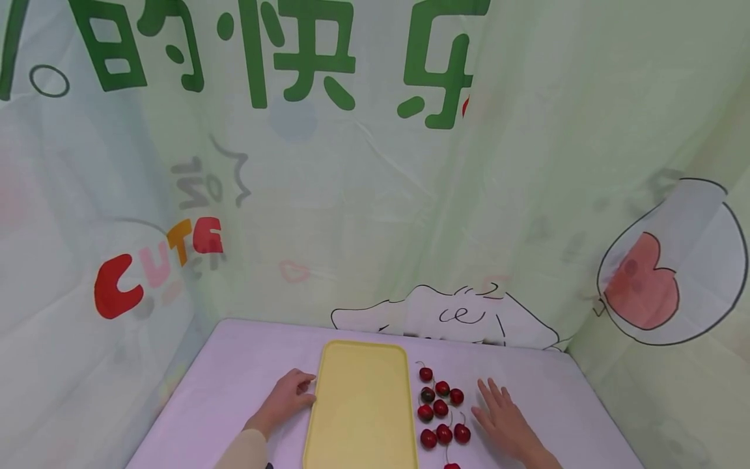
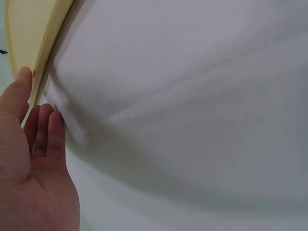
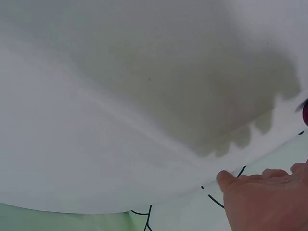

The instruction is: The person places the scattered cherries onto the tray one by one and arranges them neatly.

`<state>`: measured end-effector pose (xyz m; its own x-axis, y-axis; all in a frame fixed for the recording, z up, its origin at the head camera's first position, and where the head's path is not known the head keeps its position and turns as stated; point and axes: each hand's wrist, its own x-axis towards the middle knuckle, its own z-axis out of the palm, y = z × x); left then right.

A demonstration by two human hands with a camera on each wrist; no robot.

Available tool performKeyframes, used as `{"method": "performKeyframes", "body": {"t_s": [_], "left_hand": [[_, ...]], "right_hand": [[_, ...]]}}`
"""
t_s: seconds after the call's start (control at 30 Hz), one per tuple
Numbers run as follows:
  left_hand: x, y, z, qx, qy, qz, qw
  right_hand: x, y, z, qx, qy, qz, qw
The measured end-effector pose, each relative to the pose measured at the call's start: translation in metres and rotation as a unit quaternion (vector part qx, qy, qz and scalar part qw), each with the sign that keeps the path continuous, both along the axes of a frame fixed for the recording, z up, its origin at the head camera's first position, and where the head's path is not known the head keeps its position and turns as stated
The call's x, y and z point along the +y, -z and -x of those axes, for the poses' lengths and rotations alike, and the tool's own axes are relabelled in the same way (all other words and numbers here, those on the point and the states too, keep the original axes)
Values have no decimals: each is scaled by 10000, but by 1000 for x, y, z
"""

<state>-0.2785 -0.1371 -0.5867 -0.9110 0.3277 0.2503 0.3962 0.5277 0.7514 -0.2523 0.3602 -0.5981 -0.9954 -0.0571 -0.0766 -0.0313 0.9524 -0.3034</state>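
Observation:
A pale yellow rectangular tray lies lengthwise on the table. Beside its left edge is my left hand, thumb and fingertips right at the rim. In the left wrist view the thumb of that hand overlaps the tray's rim, with the other fingers loosely bent just below. Several dark red cherries, some with stems, are loosely grouped along the tray's right side. My right hand hovers to the right of them, fingers spread and holding nothing. Only part of one cherry shows in the right wrist view.
A pale lilac cloth covers the table. Printed fabric curtains with green characters and drawings stand behind the table and on both sides. Another cherry is cut off at the bottom of the head view.

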Motion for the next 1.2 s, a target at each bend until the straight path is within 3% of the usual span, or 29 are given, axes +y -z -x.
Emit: {"method": "performKeyframes", "body": {"t_s": [0.13,0.4,0.8,0.97,1.2], "left_hand": [[1,6,3,48,174,-74,9998],[2,13,8,114,494,-60,9987],[5,6,7,67,436,267,9987],[5,4,8,121,425,249,9987],[7,9,14,58,308,362,9989]], "right_hand": [[-5,-2,-3,-149,16,441,9989],[-17,-9,-6,-32,123,638,9979],[-31,-22,-14,-89,369,1306,9907],[-27,-18,-18,-158,486,1508,9872],[-21,-6,-23,-188,667,1911,9791]]}}
